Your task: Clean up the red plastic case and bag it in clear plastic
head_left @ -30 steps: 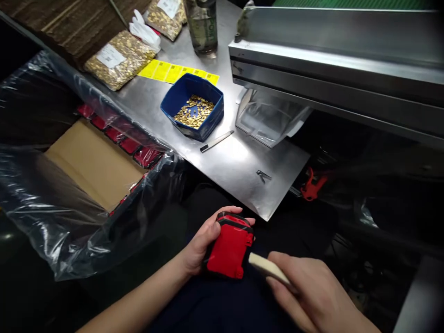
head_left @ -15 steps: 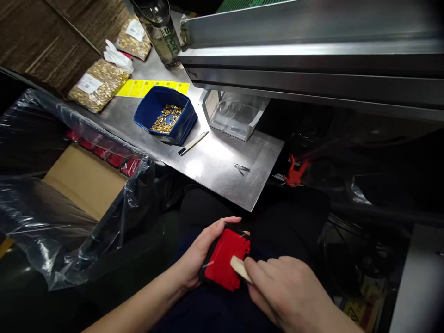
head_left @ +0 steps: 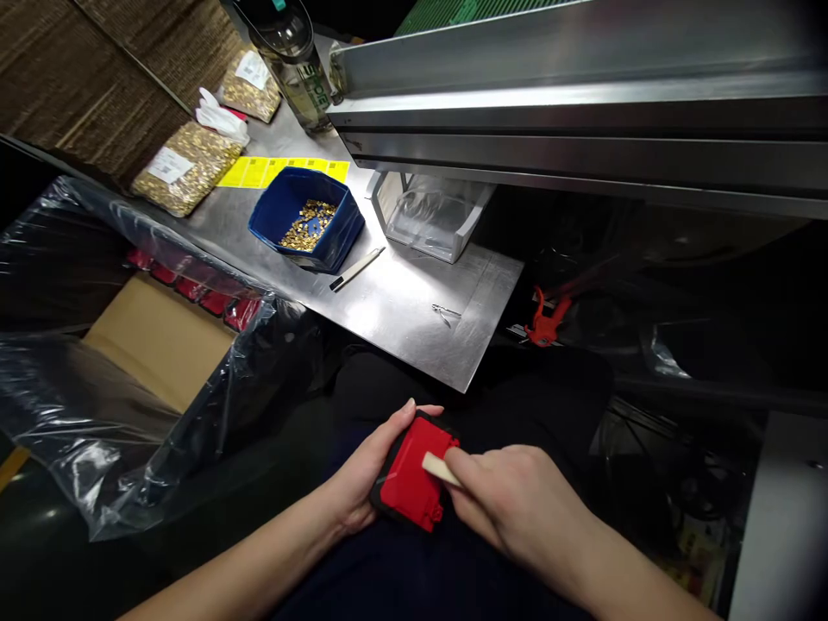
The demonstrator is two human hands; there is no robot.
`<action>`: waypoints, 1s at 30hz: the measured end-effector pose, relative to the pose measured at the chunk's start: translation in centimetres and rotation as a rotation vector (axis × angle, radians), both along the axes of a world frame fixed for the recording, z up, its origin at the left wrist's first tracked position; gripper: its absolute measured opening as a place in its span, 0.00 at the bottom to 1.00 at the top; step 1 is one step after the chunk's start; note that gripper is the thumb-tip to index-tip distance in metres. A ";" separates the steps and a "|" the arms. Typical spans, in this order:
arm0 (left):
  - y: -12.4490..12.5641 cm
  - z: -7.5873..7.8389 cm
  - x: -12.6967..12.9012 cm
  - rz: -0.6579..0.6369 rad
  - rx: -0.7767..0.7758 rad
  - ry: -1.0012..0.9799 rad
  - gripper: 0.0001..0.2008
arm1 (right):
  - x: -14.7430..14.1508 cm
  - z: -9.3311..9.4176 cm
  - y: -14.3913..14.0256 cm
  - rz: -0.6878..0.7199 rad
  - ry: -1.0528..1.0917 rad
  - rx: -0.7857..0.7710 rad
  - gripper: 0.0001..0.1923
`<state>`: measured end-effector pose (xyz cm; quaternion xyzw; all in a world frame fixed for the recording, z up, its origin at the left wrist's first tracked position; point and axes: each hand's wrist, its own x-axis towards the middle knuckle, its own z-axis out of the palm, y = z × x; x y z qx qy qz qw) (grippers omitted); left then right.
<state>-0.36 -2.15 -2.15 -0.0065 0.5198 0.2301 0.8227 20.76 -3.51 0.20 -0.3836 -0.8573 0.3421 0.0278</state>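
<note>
My left hand grips a red and black plastic part over my lap, below the metal table's front edge. My right hand holds a pale flat stick whose tip lies on the red part's top face. On the table stand a blue bin of small brass pieces and a slim knife-like tool beside it.
A steel table carries bags of brass pieces, yellow labels, a clear bottle, a clear tray and small tweezers. A metal machine housing overhangs it. At left, a plastic-lined cardboard box holds red parts.
My right hand has brought the pale stick leftward onto the red part's face. The view has swung so the table sits further up and left.
</note>
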 end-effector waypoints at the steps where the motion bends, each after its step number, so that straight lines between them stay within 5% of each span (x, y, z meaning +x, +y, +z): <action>1: 0.0 0.0 0.0 0.005 -0.009 0.000 0.28 | -0.1 0.0 0.1 0.000 -0.010 -0.019 0.03; 30: -0.7 -0.5 0.1 0.047 -0.035 -0.019 0.26 | -1.1 0.4 1.2 0.007 -0.118 -0.131 0.04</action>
